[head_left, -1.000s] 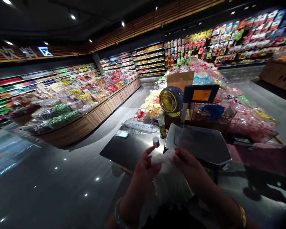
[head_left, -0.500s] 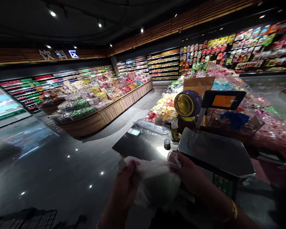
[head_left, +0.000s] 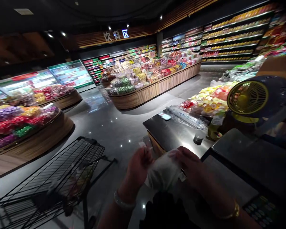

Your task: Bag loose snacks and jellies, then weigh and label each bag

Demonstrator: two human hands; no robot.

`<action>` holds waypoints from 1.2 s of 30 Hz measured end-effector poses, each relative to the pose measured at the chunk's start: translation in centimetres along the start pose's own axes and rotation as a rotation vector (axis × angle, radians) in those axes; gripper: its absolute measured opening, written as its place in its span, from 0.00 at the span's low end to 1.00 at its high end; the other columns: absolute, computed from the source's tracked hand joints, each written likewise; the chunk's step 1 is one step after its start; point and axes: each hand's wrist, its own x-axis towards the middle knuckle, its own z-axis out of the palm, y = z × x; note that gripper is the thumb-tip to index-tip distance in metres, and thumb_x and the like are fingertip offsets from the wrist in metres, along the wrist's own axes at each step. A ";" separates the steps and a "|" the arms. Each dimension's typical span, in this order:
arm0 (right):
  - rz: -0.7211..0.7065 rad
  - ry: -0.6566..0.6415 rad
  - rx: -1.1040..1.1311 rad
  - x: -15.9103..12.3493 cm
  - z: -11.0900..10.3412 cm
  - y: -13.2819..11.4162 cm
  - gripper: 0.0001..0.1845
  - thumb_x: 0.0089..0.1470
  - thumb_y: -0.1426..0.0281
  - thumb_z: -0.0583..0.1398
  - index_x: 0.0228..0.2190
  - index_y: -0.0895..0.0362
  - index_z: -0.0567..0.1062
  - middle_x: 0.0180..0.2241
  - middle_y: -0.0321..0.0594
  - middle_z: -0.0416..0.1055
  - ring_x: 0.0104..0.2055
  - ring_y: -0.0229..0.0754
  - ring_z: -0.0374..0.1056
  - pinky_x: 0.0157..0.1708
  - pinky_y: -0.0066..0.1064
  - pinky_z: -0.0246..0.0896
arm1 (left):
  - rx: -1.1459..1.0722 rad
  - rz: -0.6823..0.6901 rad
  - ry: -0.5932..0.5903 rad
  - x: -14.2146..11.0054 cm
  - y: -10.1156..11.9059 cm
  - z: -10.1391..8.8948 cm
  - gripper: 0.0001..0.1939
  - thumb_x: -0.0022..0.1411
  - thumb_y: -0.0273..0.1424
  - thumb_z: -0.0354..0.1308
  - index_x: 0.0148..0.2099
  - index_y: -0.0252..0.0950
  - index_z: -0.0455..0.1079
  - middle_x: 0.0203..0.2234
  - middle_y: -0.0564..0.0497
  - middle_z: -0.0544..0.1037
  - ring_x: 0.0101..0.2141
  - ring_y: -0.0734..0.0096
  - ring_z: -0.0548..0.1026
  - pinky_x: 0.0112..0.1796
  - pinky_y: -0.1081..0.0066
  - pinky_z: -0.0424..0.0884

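Note:
A translucent white plastic bag (head_left: 163, 170) hangs between my two hands, low in the middle of the view; what lies inside cannot be made out. My left hand (head_left: 140, 163) is closed on a gathered end of it, a tip of plastic poking out above the fingers. On the other side my right hand (head_left: 188, 160) pinches the bag's upper edge. Just beyond the hands stands a dark metal-topped counter (head_left: 173, 132), with a small dark round container (head_left: 198, 138) on it. Neither hand touches the counter.
A black shopping cart (head_left: 62, 178) stands at the lower left. Right of the hands is a weighing scale (head_left: 243, 156), with a fan (head_left: 249, 97) behind it. A roll of plastic bags (head_left: 186, 117) lies on the counter. Wood-sided candy displays (head_left: 154, 90) stand across the floor.
The view has swung left, bringing the cart and another display into sight. Both hands still hold the bag; the left hand has twisted and drawn its end up.

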 end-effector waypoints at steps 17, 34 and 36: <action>-0.521 -0.658 -0.708 3.9 7.9 1.4 0.17 0.59 0.76 0.57 0.45 0.48 0.81 0.49 0.41 0.78 0.51 0.45 0.73 0.50 0.39 0.67 | 0.774 -0.210 -0.307 -1.6 4.8 -6.3 0.16 0.56 0.43 0.69 0.28 0.34 0.79 0.22 0.49 0.77 0.21 0.75 0.64 0.25 0.73 0.60; -0.713 -0.306 -1.035 5.6 23.4 11.4 0.13 0.57 0.59 0.64 0.43 0.50 0.77 0.51 0.45 0.76 0.54 0.57 0.70 0.56 0.51 0.60 | 0.464 0.006 -0.139 -1.6 14.6 -21.8 0.18 0.44 0.33 0.75 0.34 0.34 0.71 0.26 0.54 0.74 0.28 0.73 0.71 0.34 0.68 0.66; -0.635 -0.381 -0.873 8.1 25.1 13.7 0.29 0.47 0.55 0.69 0.50 0.49 0.75 0.57 0.46 0.72 0.60 0.60 0.67 0.59 0.53 0.59 | 0.615 0.101 -0.184 -1.6 16.4 -23.7 0.18 0.45 0.30 0.72 0.32 0.37 0.65 0.26 0.56 0.71 0.29 0.73 0.70 0.34 0.68 0.66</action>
